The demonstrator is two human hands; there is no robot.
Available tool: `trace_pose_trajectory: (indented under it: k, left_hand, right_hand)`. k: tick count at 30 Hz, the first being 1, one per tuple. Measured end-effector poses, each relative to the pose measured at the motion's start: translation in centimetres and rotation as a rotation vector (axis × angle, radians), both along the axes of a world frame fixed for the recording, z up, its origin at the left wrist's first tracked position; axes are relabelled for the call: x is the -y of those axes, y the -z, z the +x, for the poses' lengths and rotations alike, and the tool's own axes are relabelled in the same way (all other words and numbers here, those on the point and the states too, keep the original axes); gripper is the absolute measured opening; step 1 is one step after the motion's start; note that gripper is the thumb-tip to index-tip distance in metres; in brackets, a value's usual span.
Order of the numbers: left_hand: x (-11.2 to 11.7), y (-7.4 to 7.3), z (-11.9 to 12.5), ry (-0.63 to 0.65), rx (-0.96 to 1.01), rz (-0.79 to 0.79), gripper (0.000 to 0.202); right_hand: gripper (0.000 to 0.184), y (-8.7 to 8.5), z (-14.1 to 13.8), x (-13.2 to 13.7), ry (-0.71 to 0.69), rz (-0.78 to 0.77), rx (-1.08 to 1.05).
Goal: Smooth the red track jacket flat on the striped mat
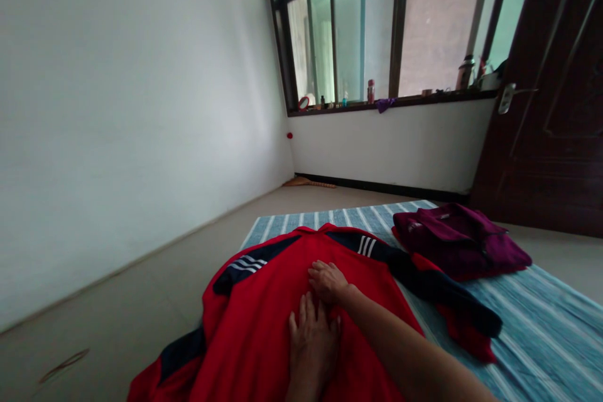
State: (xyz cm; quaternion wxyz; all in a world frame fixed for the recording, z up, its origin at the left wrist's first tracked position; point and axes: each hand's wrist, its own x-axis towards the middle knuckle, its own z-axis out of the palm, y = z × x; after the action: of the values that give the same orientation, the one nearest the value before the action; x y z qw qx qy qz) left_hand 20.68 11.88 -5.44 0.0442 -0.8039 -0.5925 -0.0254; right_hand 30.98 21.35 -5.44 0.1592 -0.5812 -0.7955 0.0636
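A red sports jacket (264, 301) with dark navy sleeves and white stripes lies spread on a blue striped mat (541, 326). My left hand (311, 342) rests flat on the jacket's middle, fingers stretched out and close together. My right hand (328, 281) lies just beyond it on the red cloth, fingers curled down onto the fabric, its forearm coming in from the lower right. One navy sleeve (443, 289) trails off to the right across the mat.
A folded maroon garment (459, 239) sits on the mat's far right corner. A white wall runs along the left, a window sill (391, 102) with small bottles lies ahead, and a dark wooden door (551, 107) stands at right. Bare floor (141, 308) lies left of the mat.
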Motion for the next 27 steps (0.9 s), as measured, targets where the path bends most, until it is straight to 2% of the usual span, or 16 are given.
trace_pose_trajectory:
  k: [6,11,15,18,21,24,27]
  left_hand:
    - [-0.2,-0.8,-0.1,0.014,-0.017,-0.066,0.052]
    - [-0.6,-2.4,0.1,0.04,-0.076,-0.111,0.051]
    - [-1.9,-4.4,1.2,0.081,-0.092,-0.13,0.04]
    - [-3.7,-5.2,2.1,0.045,-0.08,-0.084,0.033]
    - [-5.5,-4.9,2.8,-0.032,-0.06,-0.028,0.038]
    - [-7.1,-3.7,3.2,-0.065,-0.006,0.019,0.046]
    - [-8.0,-2.1,3.4,-0.052,0.015,-0.052,0.053]
  right_hand:
    - [0.025,0.8,0.2,-0.1,0.026,0.038,-0.013]
    - [0.026,1.1,1.0,0.1,-0.004,0.052,-0.029]
    - [0.025,0.7,2.0,-0.2,-0.081,0.041,-0.027]
    - [0.024,0.5,2.8,-0.5,-0.132,0.032,-0.037]
    - [0.022,0.0,3.5,-1.0,-0.157,0.017,-0.055]
    - [0.024,-0.6,3.8,-1.6,-0.132,0.003,-0.081]
    - [0.034,-0.7,3.9,-2.1,-0.071,-0.008,-0.105]
